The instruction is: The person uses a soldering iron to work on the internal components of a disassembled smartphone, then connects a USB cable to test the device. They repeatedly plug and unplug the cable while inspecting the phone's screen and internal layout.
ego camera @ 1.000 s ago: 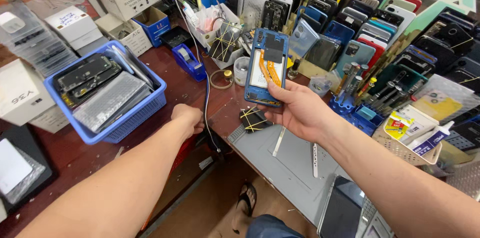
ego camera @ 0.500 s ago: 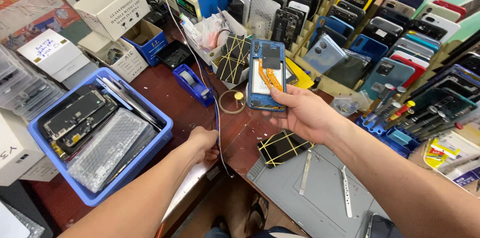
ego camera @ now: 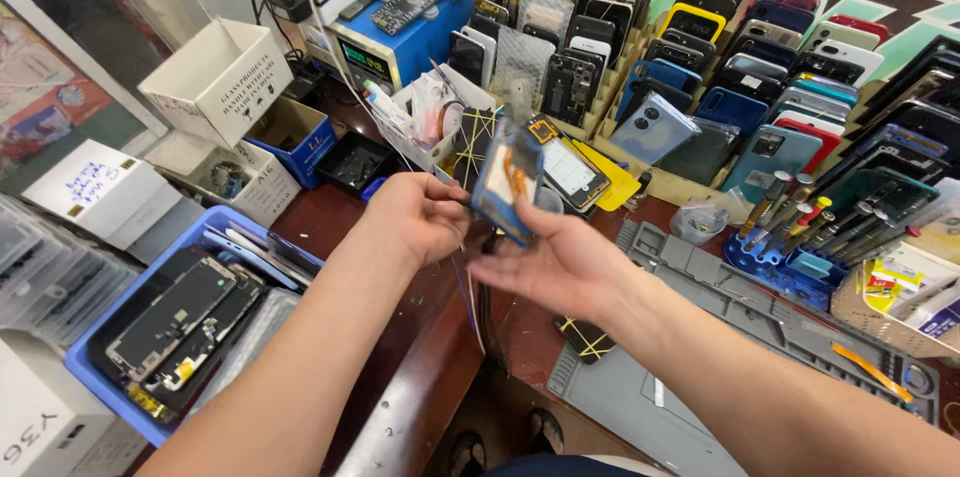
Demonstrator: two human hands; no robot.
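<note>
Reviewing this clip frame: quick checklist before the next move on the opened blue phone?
1. Opened blue phone held off the bench: ok.
2. Right hand under its lower end: ok, though the grip is blurred.
3. Left hand at its left edge: ok; firm pinch cannot tell.
4. Orange flex inside intact: cannot tell, motion blur.
5. Grey silicone work mat has bare room to set down: ok.
6. Blue plastic bin of screens clear of the arms: ok.
</note>
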